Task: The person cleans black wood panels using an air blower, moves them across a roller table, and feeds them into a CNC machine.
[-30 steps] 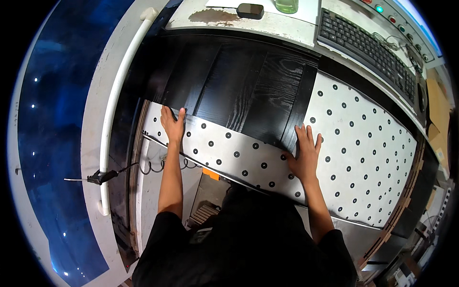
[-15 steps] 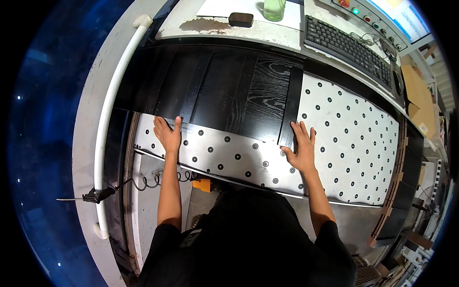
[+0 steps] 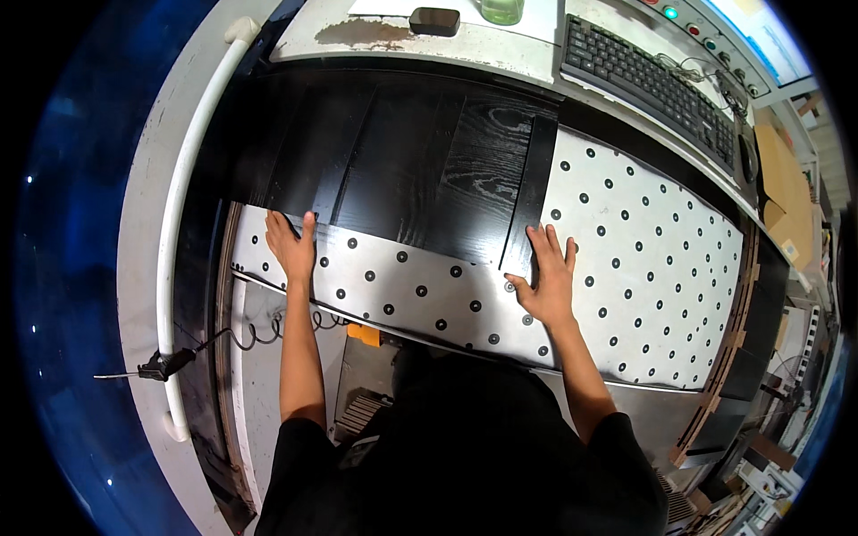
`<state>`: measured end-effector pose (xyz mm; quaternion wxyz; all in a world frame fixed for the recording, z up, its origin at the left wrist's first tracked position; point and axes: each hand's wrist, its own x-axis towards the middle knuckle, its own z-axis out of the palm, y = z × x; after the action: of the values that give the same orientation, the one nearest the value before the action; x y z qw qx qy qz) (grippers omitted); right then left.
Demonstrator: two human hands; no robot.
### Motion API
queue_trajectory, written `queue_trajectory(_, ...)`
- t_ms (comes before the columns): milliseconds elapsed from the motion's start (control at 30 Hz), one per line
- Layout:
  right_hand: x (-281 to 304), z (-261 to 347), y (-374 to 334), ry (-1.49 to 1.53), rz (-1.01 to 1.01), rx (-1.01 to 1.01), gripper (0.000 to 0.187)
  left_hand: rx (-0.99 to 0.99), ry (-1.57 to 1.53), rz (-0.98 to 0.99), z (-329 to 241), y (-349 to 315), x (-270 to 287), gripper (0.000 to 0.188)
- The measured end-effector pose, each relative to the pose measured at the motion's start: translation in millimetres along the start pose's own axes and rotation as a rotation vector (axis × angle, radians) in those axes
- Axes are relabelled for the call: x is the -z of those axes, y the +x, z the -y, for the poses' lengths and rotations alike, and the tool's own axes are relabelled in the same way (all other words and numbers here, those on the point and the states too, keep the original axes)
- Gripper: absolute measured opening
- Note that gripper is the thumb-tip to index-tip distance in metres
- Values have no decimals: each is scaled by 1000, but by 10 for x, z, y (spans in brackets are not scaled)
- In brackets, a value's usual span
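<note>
A black wood-grain panel (image 3: 411, 170) lies flat on a white perforated machine bed (image 3: 643, 259), a smooth surface marked by a regular grid of dark round holes. The panel is rectangular, with a matte black finish and a pale, raised grain pattern most visible toward its right end. A narrower black strip (image 3: 529, 192) lies along the panel's right edge, parallel to it.

The left hand (image 3: 292, 246) rests at the panel's near left corner, fingers extended and flat, fingertips on the panel edge, palm on the bed. It grasps nothing. The right hand (image 3: 547, 272) lies at the panel's near right corner, fingers spread and flat, fingertips touching the near end of the strip, palm on the bed. It also grasps nothing.

Beyond the panel's far edge runs a worn grey console shelf (image 3: 420, 45) with chipped paint. On it sit a small dark rectangular object (image 3: 434, 20), a green translucent cup (image 3: 501, 9) and a black keyboard (image 3: 652, 85). Left of the panel, a white curved pipe (image 3: 192, 170) runs along the machine frame. A coiled black cable (image 3: 268, 332) hangs below the bed's near left edge.
</note>
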<state>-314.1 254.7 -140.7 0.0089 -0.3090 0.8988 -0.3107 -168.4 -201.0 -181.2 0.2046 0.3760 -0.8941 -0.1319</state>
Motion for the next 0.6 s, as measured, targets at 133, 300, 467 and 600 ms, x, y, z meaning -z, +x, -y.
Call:
queue_trajectory(133, -11, -18, 21, -16, -8, 13, 81, -42, 68, -29, 44, 13, -31, 89)
queue_trajectory(300, -1, 13, -14, -17, -2, 12, 81, 7, 14, -8, 80, -32, -17, 100)
queue_trajectory(467, -36, 3, -15, -63, -63, 50, 82, 42, -11, -4, -13, -17, 12, 107)
queue_trajectory(600, -56, 39, -38, -80, -72, 73, 82, 47, 14, -5, 49, 10, -20, 111)
